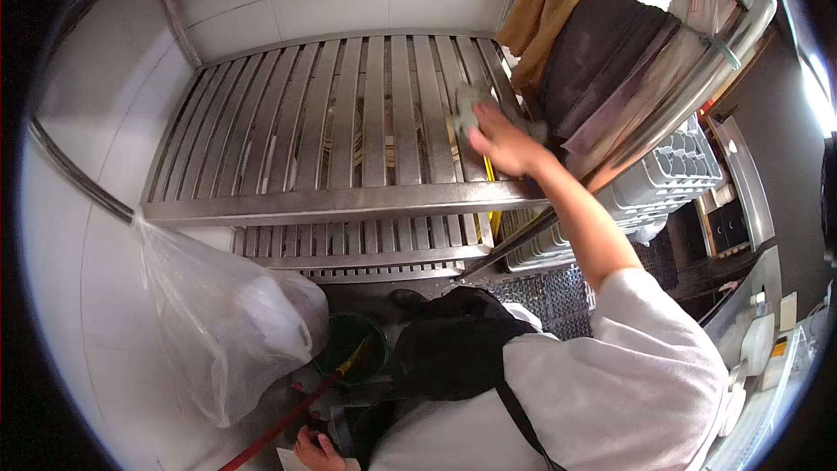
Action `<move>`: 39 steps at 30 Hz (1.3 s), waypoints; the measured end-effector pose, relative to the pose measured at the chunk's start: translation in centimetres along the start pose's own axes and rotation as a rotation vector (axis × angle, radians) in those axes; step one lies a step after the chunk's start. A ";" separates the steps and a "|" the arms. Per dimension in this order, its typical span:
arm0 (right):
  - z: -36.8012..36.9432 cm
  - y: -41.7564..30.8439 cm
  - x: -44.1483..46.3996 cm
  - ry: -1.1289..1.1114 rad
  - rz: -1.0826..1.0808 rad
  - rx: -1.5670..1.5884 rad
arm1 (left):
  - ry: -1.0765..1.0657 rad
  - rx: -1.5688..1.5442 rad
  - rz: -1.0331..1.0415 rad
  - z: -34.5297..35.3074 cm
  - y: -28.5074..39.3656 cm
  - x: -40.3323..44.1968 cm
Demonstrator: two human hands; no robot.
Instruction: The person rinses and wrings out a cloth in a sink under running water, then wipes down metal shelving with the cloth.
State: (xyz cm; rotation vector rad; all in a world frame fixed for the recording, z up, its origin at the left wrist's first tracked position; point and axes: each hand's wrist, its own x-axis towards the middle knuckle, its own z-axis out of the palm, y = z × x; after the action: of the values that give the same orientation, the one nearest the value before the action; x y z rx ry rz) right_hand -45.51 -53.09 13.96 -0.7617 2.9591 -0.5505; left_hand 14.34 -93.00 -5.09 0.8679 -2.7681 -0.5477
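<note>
My right hand (504, 141) is pressed on a grey-green cloth (471, 105), near the right end of the upper slatted metal shelf (349, 201). The fingers close over the cloth, and part of it shows past them. Down by my body, at the bottom of the view, is my left hand (319, 451). Its fingers are loosely bent and apart, with no held thing visible. A white flat thing (288, 460) lies beside it, partly hidden. Close to that hand runs a red pole (283, 421) with a yellow end, which reaches into a dark green bucket (377, 344).
A clear plastic bag (205, 331) hangs at the left from a wall rail (78, 174). Lower slatted shelves (362, 240) sit underneath. To the right, a brown towel (549, 0) and dark cloths (602, 52) hang by a thick metal rail (671, 118), above grey plastic racks (667, 166).
</note>
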 end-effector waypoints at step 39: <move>9.3 -3.1 -11.4 0.759 -0.217 -0.488 | -0.017 -0.080 -0.060 -0.3 1.3 0.2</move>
State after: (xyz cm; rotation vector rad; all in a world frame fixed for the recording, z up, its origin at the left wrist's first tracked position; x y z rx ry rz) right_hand -32.93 -53.24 5.75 -1.1288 3.8182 -0.1138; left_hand 13.56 -92.24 -4.28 0.9354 -2.7216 -0.6744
